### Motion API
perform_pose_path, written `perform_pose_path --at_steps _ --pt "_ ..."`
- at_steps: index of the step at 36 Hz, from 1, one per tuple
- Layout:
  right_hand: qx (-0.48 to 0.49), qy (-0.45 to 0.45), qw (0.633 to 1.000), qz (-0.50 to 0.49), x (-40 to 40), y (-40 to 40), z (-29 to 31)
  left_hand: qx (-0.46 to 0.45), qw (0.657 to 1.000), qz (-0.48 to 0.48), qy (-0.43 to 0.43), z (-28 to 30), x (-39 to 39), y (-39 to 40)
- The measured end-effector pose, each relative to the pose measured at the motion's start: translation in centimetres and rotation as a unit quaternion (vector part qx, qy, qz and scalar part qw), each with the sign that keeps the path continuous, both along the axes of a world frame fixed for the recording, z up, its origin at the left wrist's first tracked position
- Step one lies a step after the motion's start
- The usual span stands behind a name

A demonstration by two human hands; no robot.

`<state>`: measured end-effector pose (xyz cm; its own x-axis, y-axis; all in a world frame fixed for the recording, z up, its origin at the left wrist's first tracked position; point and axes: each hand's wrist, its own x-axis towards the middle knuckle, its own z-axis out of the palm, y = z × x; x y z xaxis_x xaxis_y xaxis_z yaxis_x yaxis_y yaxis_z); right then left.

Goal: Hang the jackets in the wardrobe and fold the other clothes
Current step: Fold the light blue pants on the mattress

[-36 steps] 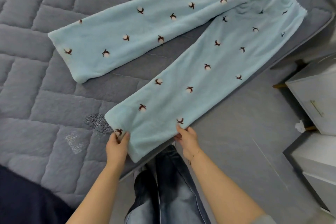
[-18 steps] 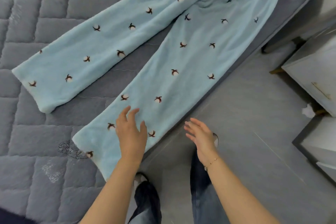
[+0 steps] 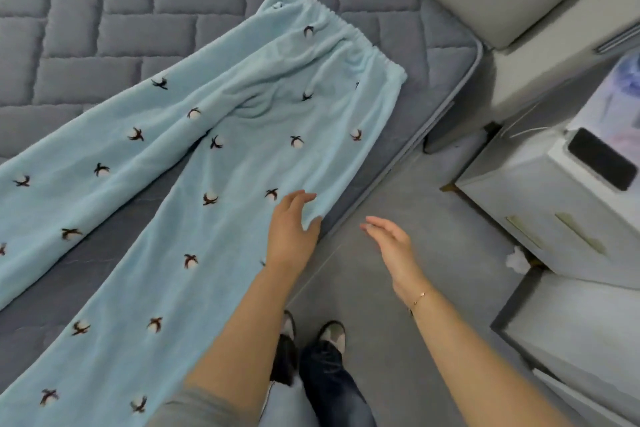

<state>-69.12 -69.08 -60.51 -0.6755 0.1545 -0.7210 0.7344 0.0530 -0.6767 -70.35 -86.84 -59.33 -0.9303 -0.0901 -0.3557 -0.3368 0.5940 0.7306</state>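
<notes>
Grey quilted mattress (image 3: pixel 104 28), grey tiled floor (image 3: pixel 398 184), white bedside cabinet (image 3: pixel 540 204) alongside.

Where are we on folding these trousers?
Done: the trousers lie spread flat on the mattress, legs apart. In hand: the left hand is open over the near leg's edge; the right hand hovers open over the floor. Left: every fold.

Both hands out, nothing gripped.
Left hand (image 3: pixel 292 229) palm down, fingers straight and slightly spread; right hand (image 3: pixel 389 243) edge-on, fingers straight and together, thin bracelet (image 3: pixel 419 298) at wrist.
</notes>
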Motion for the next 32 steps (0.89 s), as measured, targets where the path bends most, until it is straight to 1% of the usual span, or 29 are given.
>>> perform_pose_path --at_steps 3,8,10,12,14,16,18,20,23,25,27,29,32 --pt "-0.012 -0.008 1.0 -0.018 -4.4 1.9 -0.1 -0.006 1.0 -0.01 -0.006 -1.2 -3.3 0.6" --pt "-0.052 -0.011 0.996 -0.07 -12.9 3.7 -0.8 0.043 0.999 0.006 -0.003 -3.8 -8.8 2.7" --pt "-0.065 -0.014 0.994 -0.088 -16.7 4.1 -1.5 0.04 0.999 0.005 -0.009 -5.0 -11.0 3.9" --pt "-0.098 -0.015 0.991 -0.09 -20.7 4.2 -2.2 0.001 0.999 -0.022 -0.024 -6.3 -12.7 5.2" --pt "-0.129 -0.002 0.988 -0.083 -24.4 4.0 -3.1 -0.061 0.994 -0.075 -0.049 -7.5 -14.0 6.2" --pt "-0.136 0.01 0.986 -0.097 -27.5 4.0 -3.9 -0.106 0.985 -0.123 -0.061 -8.3 -15.1 7.1" --pt "-0.128 0.009 0.987 -0.1 -29.7 3.8 -4.6 -0.126 0.981 -0.132 -0.06 -8.5 -15.9 8.0" --pt "-0.109 0.002 0.99 -0.085 -31.5 3.9 -5.0 -0.135 0.986 -0.088 -0.033 -8.5 -16.4 8.8" --pt "-0.062 0.016 0.993 -0.094 -32.3 4.6 -5.5 -0.119 0.993 0.005 0.022 -8.1 -16.5 9.6" --pt "-0.048 0.024 0.993 -0.106 -32.7 5.6 -5.7 -0.103 0.993 0.029 0.049 -8.0 -17.3 10.4" --pt "-0.042 0.027 0.992 -0.117 -32.6 6.7 -5.8 -0.078 0.995 0.028 0.055 -7.8 -17.9 11.0" --pt "-0.038 0.028 0.993 -0.111 -32.7 7.5 -5.5 -0.049 0.998 0.023 0.034 -7.5 -18.3 11.3" --pt "0.01 0.021 0.998 -0.054 -32.7 8.1 -5.1 -0.014 0.998 0.003 -0.066 -6.3 -18.9 11.1"
